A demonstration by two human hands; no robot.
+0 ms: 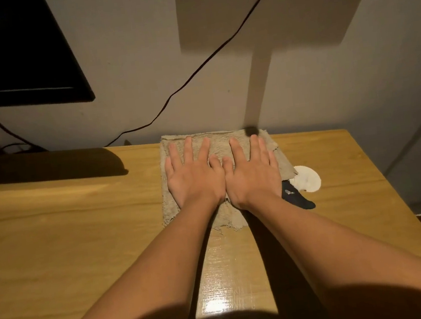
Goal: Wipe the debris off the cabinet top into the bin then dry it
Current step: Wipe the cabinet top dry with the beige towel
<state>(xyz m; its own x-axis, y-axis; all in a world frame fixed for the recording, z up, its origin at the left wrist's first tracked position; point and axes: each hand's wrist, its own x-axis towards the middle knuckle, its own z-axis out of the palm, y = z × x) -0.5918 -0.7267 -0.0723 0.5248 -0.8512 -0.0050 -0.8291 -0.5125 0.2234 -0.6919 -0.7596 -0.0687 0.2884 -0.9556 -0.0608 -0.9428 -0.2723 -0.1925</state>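
A beige fluffy cloth lies spread flat on the wooden cabinet top, close to the back wall. My left hand and my right hand press down on it side by side, palms flat, fingers spread, thumbs touching. Just right of the cloth lie a white round scrap and a black piece, partly under my right wrist. A small dark clump sits at the cloth's far right corner. No bin shows in this view.
A dark monitor hangs at the upper left, with a black cable running across the grey wall. The cabinet's right edge drops to the floor. A glossy wet-looking streak runs between my forearms.
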